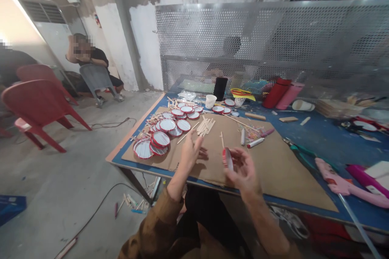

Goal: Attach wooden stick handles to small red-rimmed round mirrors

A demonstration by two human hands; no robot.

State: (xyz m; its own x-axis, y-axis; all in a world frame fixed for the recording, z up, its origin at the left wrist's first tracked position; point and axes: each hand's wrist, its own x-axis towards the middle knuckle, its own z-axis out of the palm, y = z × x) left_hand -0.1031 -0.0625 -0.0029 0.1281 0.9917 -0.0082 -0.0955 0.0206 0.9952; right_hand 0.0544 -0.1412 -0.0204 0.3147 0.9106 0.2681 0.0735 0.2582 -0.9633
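My right hand (243, 170) grips a small red-rimmed disc (227, 159) with a pale face, held on edge above the cardboard sheet (273, 178). A thin wooden stick (222, 139) stands up from behind it or juts from its rim; I cannot tell which. My left hand (192, 151) hovers open over the cardboard, fingers apart and nothing visible in them. Just beyond it lies a small heap of flat wooden sticks (206, 126). To the left, several similar red-rimmed discs (161, 139) lie piled, some with sticks attached.
Markers (255, 143) lie right of my hands. A pink glue gun (337, 178) and green-handled pliers (299, 156) rest at the right. At the back stand a phone (220, 88), a white cup (210, 101) and a red bottle (276, 93). A person (91, 54) sits far left.
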